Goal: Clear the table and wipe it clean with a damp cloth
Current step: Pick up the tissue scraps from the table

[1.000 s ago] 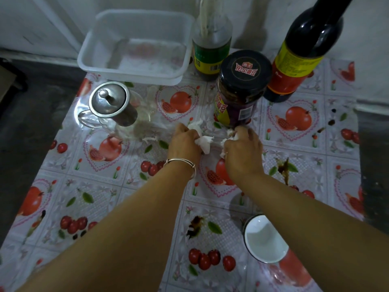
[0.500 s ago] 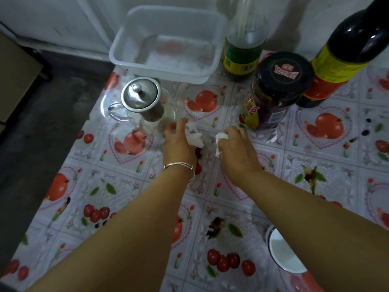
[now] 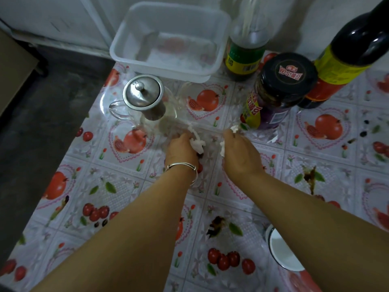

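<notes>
grip: left hand (image 3: 181, 149) pinches a white tissue scrap (image 3: 196, 144), right hand (image 3: 240, 153) curls round another wad (image 3: 222, 149), mid-frame
feel: tissue's soft, light, tears easy, so bunch it in the fingertips
nearby: glass teapot (image 3: 145, 102) upper left looks fragile, jar (image 3: 273, 91) upper right
table (image 3: 134, 186): sauce stains lower centre, not wiped yet

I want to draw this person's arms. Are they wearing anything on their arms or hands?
Both forearms are bare, with no sleeves showing and no gloves. The left hand has a thin silver bangle round its wrist. The right hand and its wrist show nothing worn.
</notes>
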Demonstrator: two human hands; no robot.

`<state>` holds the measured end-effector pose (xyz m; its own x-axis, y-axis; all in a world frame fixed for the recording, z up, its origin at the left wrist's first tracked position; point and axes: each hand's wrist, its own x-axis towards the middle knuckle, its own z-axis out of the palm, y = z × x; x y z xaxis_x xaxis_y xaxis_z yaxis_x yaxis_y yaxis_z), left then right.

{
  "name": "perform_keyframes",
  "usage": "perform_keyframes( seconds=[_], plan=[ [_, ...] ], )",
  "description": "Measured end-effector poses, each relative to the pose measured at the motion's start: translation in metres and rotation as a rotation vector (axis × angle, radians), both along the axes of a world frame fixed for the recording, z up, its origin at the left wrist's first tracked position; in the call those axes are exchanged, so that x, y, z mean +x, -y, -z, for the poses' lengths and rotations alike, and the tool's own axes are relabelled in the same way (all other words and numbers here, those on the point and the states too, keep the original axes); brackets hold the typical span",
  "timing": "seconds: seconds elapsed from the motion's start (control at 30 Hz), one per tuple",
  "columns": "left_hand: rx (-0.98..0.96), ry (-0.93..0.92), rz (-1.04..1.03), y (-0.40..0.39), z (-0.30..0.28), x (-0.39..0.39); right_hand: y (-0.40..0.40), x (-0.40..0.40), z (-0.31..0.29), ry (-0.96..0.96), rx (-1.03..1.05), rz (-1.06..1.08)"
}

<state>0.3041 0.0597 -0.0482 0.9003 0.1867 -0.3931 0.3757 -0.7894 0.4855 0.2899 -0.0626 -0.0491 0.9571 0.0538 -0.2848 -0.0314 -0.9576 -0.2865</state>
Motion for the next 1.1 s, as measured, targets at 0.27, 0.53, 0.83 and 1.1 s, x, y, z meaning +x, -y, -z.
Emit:
perform_keyframes(
  seconds=[0.27, 0.53, 0.83, 1.1],
  plan=[
    [-0.082, 0.028, 0.127, 0.042, 0.005, 0.003, 0.043, -0.008, -0.002, 0.023, 0.039, 0.312],
    [-0.067, -0.002, 0.302, 0.073, 0.001, 0.018, 0.066, 0.003, 0.005, -0.08, 0.163, 0.45],
    [0.075, -0.08, 0.397, 0.084, -0.001, 0.018, 0.069, 0.004, -0.002, -0.144, 0.191, 0.312],
    [0.001, -0.081, 0.313, 0.082, 0.0, -0.023, 0.059, -0.017, -0.003, -0.154, 0.278, 0.138]
  ],
)
